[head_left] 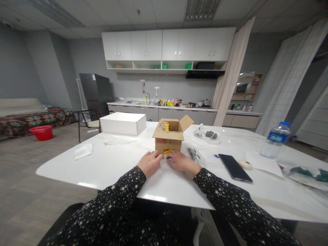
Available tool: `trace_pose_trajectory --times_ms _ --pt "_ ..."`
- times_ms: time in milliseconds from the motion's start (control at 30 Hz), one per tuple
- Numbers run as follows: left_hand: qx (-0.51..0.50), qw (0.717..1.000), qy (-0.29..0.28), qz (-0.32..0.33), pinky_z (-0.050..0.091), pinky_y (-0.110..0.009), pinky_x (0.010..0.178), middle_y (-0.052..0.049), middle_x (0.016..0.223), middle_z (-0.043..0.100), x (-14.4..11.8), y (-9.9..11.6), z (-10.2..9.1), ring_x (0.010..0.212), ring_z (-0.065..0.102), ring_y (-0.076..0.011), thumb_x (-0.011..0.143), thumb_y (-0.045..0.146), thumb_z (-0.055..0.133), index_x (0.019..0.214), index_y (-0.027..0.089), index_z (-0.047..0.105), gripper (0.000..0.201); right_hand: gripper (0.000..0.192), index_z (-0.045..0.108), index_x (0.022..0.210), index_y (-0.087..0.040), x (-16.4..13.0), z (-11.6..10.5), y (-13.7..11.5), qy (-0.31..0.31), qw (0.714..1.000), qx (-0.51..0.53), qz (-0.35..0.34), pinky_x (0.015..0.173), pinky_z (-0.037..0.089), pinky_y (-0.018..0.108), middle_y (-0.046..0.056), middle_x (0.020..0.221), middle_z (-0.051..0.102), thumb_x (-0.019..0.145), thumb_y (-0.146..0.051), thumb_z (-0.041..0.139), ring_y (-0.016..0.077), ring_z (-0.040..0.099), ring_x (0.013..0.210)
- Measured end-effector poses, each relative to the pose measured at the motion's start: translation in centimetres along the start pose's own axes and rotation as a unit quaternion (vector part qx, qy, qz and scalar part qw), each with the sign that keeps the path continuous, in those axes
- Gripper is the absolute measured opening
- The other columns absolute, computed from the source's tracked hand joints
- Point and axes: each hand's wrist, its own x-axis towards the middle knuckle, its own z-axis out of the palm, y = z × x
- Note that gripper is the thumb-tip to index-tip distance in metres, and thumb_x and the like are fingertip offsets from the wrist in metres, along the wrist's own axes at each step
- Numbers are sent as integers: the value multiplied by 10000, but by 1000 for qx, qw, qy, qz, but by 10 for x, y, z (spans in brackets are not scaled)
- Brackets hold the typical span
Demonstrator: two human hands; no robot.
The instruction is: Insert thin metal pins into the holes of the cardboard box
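— Where's the box?
— Small cardboard box [168,139], flaps open, stands mid-table, back from the near edge of the white table [107,167]

— Hands?
— I see my left hand [150,163] flat, fingers loosely spread, tips at the box's near left corner, gripping nothing. My right hand [181,161] lies palm down, fingers relaxed, touching the box's base

— Around it?
— White box [123,123] toward the far left corner; black phone [235,167] and bottle [275,140] toward the right edge

Grey walls, white cabinets [167,44], black fridge [95,89]

The cardboard box [169,138] hides its contents, and countertop bottles [169,102] are too small to tell
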Motion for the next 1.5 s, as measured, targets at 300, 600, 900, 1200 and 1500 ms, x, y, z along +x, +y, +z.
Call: trace_pose_trajectory --times_ms 300,600,900,1200,1500 --pt "-42 999 26 -17 496 -311 798 -73 953 578 -5 -6 18 866 610 -193 803 41 446 1032 187 584 304 247 681 1034 -145 1 0 0 -4 1000 -7 1 890 431 327 113 1016 660 894 -245 504 219 593 972" --pt "-66 997 -9 -31 494 -309 814 -68 933 581 -8 -5 19 870 607 -195 755 34 463 972 185 605 300 243 685 1025 -149 1 0 -1 -1 1000 -9 3 893 436 333 113 1007 664 891 -240 504 227 594 981" --pt "-89 994 -60 -20 485 -324 832 -61 941 592 -9 -5 21 898 612 -202 726 47 495 930 192 611 276 248 683 1043 -151 0 -2 -4 -5 1000 -8 12 897 434 332 113 1033 662 894 -240 506 225 591 994" --pt "-73 995 -62 -15 444 -369 813 -73 937 636 -11 -1 11 943 594 -234 766 127 520 899 190 628 183 253 684 1042 -143 1 1 0 1 1000 -9 0 905 437 337 117 1024 665 895 -239 503 229 595 993" --pt "-79 996 -30 1 371 -389 857 -49 921 705 -11 -2 9 980 581 -230 779 178 528 898 209 639 165 245 683 1040 -150 1 3 1 8 1000 -11 -2 908 442 338 111 1029 666 889 -237 510 228 595 996"
